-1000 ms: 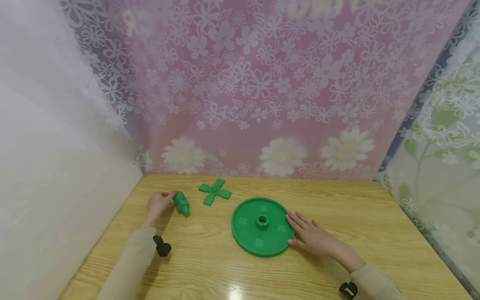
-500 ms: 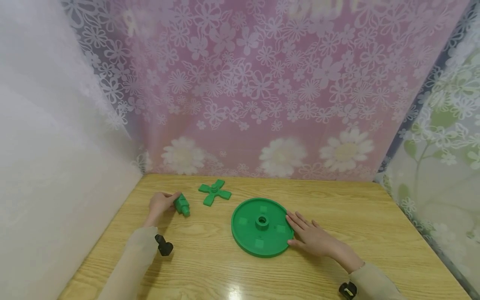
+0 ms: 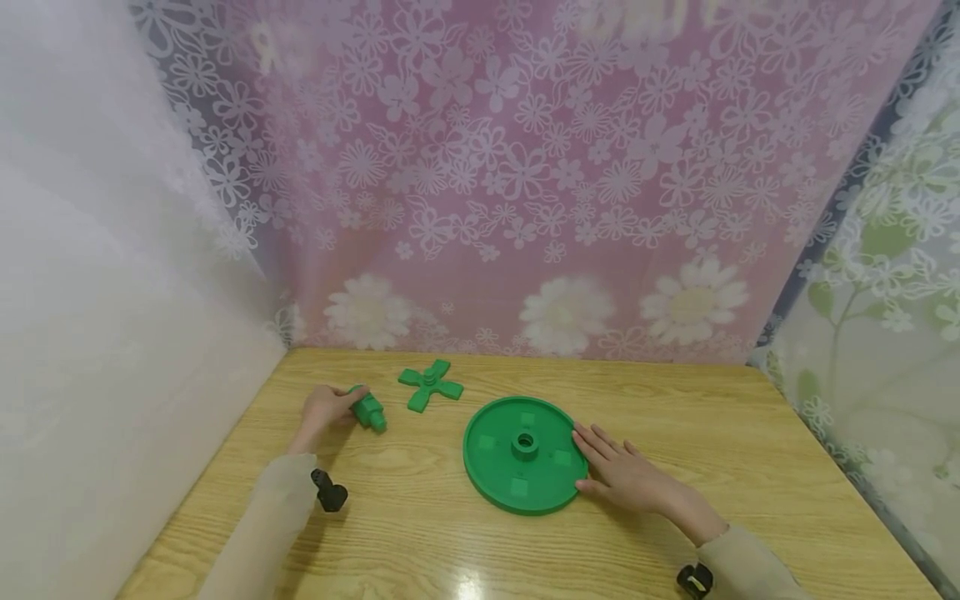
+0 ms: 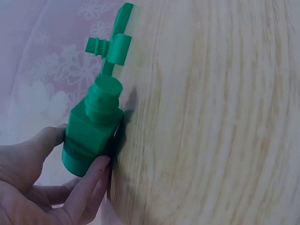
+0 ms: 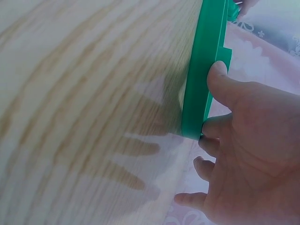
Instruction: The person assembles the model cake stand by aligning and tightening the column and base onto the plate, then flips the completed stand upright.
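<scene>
My left hand (image 3: 327,407) pinches a stubby green plastic piece (image 4: 89,124) between thumb and fingers. Its faceted body narrows to a round stepped knob, which points away from the palm; the piece lies tilted close over the table. On the right, a round green plate (image 3: 495,467) with a raised rim and a hollow central hub lies flat. My right hand (image 3: 626,475) rests at the plate's right edge, fingers straight, thumb and fingertips touching the rim in the right wrist view. Beyond the left hand lies a green four-armed cross piece (image 3: 430,385) with a stud in its middle.
The wooden table (image 3: 390,533) ends at a pink flowered curtain (image 3: 480,208) at the back. A white wall (image 3: 135,317) stands along the left side, and a flowered sheet (image 3: 885,292) hangs at the right.
My left hand has slid slightly right and its fingers have come further over the green piece, which has shifted a little rightward. The right hand and the plate have not moved.
</scene>
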Tool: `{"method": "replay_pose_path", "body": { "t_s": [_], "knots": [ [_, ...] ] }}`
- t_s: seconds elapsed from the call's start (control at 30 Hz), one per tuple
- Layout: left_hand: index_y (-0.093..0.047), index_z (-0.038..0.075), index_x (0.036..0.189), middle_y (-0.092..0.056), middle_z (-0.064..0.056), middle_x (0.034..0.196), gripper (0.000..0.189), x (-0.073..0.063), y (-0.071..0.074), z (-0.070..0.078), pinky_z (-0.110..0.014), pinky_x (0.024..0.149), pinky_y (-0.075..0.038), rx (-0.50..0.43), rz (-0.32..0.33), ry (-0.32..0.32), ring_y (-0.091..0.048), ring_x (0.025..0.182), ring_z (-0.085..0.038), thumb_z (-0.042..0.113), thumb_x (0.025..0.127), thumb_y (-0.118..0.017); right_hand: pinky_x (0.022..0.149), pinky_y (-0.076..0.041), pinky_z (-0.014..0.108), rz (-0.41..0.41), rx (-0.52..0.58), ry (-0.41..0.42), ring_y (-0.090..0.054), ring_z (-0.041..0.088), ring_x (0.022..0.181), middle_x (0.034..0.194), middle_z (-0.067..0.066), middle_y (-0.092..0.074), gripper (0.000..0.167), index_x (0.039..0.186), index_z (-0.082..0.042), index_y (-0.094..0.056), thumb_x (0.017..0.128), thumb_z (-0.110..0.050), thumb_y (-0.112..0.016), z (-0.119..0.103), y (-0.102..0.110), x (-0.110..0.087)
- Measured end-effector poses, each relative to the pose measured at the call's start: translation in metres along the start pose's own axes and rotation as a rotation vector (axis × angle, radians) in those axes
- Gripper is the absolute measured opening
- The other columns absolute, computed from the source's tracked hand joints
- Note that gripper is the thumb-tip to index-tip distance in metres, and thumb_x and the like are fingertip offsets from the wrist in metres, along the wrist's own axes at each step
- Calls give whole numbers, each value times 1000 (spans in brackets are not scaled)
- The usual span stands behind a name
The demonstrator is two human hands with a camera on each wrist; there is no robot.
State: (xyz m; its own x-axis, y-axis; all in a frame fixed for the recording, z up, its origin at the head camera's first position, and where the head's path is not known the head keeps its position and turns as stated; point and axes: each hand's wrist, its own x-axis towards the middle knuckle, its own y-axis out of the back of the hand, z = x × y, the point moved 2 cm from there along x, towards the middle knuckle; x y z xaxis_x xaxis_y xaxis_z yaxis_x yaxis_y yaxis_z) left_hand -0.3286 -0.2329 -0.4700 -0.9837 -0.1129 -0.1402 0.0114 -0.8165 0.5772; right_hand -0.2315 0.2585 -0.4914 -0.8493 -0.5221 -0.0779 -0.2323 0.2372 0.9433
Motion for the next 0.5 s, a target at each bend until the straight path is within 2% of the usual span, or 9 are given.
{"method": "replay_pose_path", "body": {
  "t_s": [0.2,0.33,0.5],
  "knots": [
    [-64,-14,126,-71,-28,110,60,1,-3,0,-50,96,-56,-44,-12,0,-70,100,-37,38,97,-69,111,-22,79,-2,-6,-8,-15,43,153,168,17,-17,79,160,-1,-25,102,-44,-58,-6,4,-2],
    [-57,-17,132,-63,-34,125,63,0,-4,1,-50,98,-55,-112,-37,-6,-71,103,-37,34,97,-70,111,-21,78,-9,3,-10,-15,43,153,168,17,-16,80,160,-1,-24,103,-46,-56,-8,7,-4],
    [-52,-15,138,-54,-35,138,70,-1,-6,6,-48,100,-55,-162,-57,23,-70,108,-35,35,95,-73,109,-21,80,4,13,16,-15,44,152,167,18,-17,82,160,0,-23,103,-51,-53,-7,6,-5]
  ]
}}
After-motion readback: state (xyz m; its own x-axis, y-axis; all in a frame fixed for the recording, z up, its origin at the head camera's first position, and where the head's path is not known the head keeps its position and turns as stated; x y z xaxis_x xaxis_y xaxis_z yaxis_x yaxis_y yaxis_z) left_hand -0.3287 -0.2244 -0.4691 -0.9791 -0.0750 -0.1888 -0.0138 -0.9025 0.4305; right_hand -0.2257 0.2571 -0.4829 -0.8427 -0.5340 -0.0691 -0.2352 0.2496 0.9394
